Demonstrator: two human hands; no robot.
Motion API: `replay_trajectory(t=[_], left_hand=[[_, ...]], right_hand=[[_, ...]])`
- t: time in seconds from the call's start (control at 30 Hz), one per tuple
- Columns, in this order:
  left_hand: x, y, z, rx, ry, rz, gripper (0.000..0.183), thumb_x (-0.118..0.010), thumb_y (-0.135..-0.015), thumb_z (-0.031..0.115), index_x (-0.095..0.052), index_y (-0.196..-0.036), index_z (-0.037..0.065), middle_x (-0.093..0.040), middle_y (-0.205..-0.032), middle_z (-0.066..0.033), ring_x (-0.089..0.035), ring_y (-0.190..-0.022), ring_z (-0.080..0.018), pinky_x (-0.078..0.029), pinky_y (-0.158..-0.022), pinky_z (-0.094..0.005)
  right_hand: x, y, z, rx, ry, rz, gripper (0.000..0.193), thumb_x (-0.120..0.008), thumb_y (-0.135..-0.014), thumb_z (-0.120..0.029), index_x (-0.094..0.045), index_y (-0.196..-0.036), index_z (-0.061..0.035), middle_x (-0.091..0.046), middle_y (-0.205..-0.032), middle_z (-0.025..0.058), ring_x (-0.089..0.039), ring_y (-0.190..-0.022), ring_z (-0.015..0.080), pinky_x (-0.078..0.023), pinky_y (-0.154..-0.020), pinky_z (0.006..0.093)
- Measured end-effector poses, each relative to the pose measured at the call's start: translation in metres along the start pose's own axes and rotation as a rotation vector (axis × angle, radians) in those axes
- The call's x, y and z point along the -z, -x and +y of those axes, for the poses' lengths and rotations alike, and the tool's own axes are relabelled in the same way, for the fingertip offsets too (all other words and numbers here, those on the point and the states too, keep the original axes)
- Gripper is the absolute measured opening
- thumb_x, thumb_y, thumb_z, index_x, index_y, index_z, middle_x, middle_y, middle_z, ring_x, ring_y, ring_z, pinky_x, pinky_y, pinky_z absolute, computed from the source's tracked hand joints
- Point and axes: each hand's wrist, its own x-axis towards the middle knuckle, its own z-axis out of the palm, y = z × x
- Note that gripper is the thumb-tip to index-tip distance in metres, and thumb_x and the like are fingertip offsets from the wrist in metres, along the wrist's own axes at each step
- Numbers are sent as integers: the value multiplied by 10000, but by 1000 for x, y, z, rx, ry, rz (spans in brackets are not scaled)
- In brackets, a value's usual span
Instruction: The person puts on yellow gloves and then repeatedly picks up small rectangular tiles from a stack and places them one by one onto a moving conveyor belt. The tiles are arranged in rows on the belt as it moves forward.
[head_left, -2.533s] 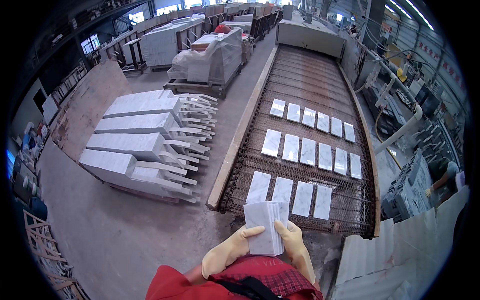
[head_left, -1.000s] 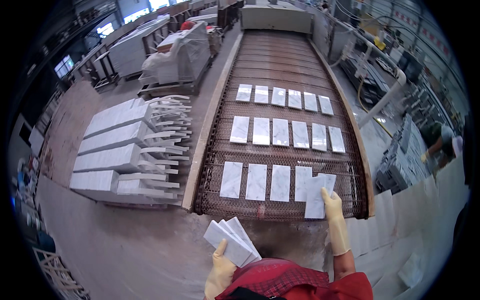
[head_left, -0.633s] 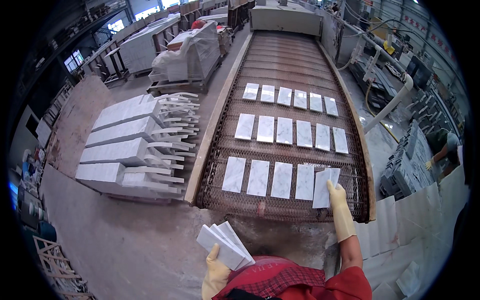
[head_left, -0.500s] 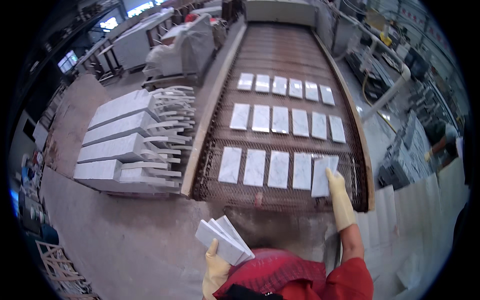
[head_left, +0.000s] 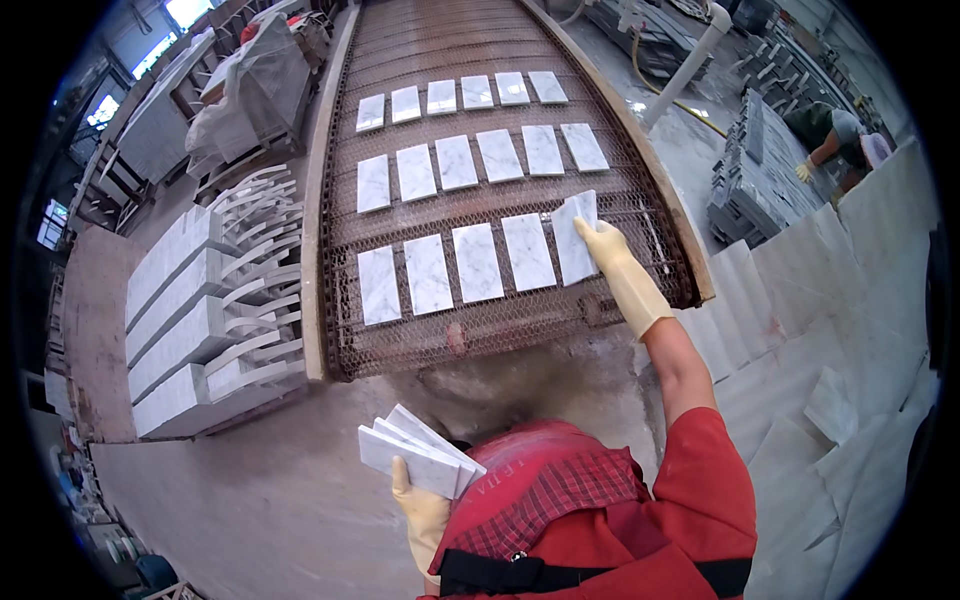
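Note:
My left hand (head_left: 422, 505), in a pale yellow rubber glove, is closed on a small fan of white marble tiles (head_left: 410, 458) close to the front of my red apron. My right hand (head_left: 603, 243), gloved alike, grips the edge of another grey-veined tile (head_left: 572, 250) at the right end of the nearest row on a wire-mesh conveyor belt (head_left: 400, 345). That tile's lower end is at the belt; whether it rests fully on it I cannot tell. To its left lie several matching tiles (head_left: 478, 262), spaced apart, and two further rows lie behind.
Wooden rails (head_left: 655, 195) edge the belt. On the left stand long pale stone blocks (head_left: 175, 340) with curved strips beside them. Plastic-wrapped stone (head_left: 240, 115) is farther back. At right, a co-worker's gloved hand (head_left: 804, 171) is near grey slabs (head_left: 750, 170); pale sheets (head_left: 800, 330) cover the ground.
The view has shifted, so the belt now sits farther left and higher. My right hand stays on the tile at the row's right end; my left still holds its tiles.

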Motion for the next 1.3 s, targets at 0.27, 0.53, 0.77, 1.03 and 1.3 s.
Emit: replay_trajectory(t=[0.27,0.53,0.77,1.03,1.3], left_hand=[[4,-10,-13,-29,270,-39,451,-521,-1123,303,-544,-1452,-4,-643,-1412,-132,-615,-1274,-248,-458,-1153,-434],[1,-13,-11,159,722,-64,593,-568,-1076,387,-494,-1511,-8,-595,-1472,-174,-568,-1347,-338,-432,-1182,-511],[-6,-20,-7,173,658,-108,558,-571,-1082,415,-533,-1467,12,-639,-1398,-140,-599,-1292,-295,-469,-1135,-489],[-3,-23,-20,82,357,-120,390,-553,-1112,275,-569,-1414,29,-661,-1354,-127,-633,-1220,-238,-502,-1101,-434],[-10,-27,-18,18,110,-130,327,-610,-1081,153,-584,-1384,34,-672,-1348,-117,-642,-1193,-212,-500,-1098,-409]], right_hand=[[5,-23,2,64,41,0,616,-707,-963,-522,-737,-1211,41,-781,-1065,154,-729,-983,224,-550,-888,373],[16,-32,-1,-32,-66,25,538,-703,-972,-466,-742,-1173,31,-775,-1081,141,-722,-961,216,-550,-860,367],[72,-39,-4,56,257,103,600,-681,-946,-554,-761,-1097,21,-775,-988,200,-744,-910,289,-551,-821,415],[83,-45,35,74,476,26,685,-640,-933,-617,-733,-1217,0,-740,-1155,282,-720,-1089,416,-542,-935,486],[95,-48,62,12,109,37,334,-702,-1009,-292,-732,-1183,-8,-770,-1021,83,-701,-908,144,-554,-817,325]])
